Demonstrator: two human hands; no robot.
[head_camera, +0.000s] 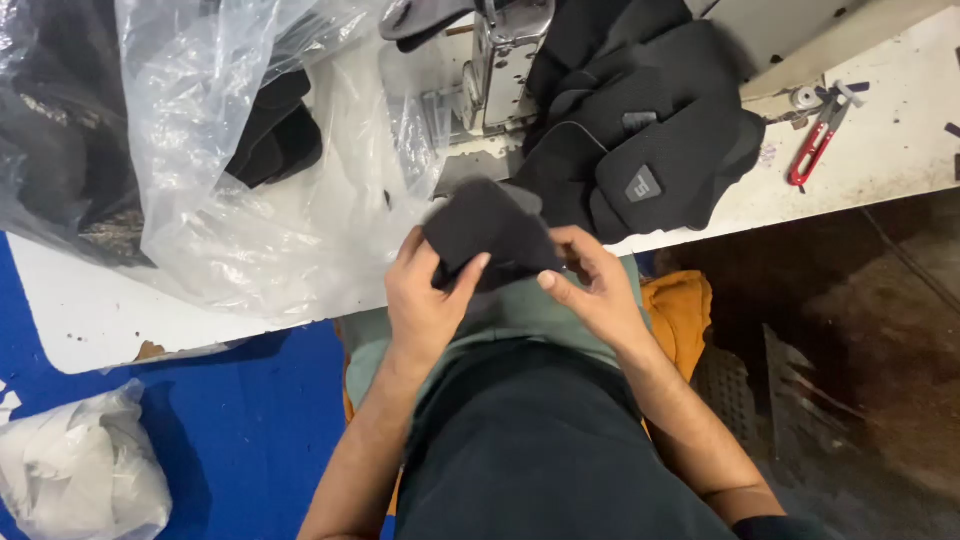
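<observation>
Here, I am seated at a white work surface (870, 150), looking down at my own two hands above my lap. My left hand (425, 295) has its grip closed on a small piece of black fabric (488, 232), thumb on top and fingers underneath. My right hand (592, 288) pinches the same piece at its right edge, thumb and fingertips pressed together on the cloth. The piece sits just at the near edge of the surface, in front of the metal head of a sewing machine (505, 60). Beside the machine, toward the right, lies a heap of dark garments (650, 120) with a small grey label patch showing. Farther right, near the far edge of the surface, rest red thread snips (815, 145). On the left half of the surface spreads a large clear plastic bag (230, 150) with more black cloth inside. A crumpled white bag (80, 470) lies on the blue floor at lower left.
</observation>
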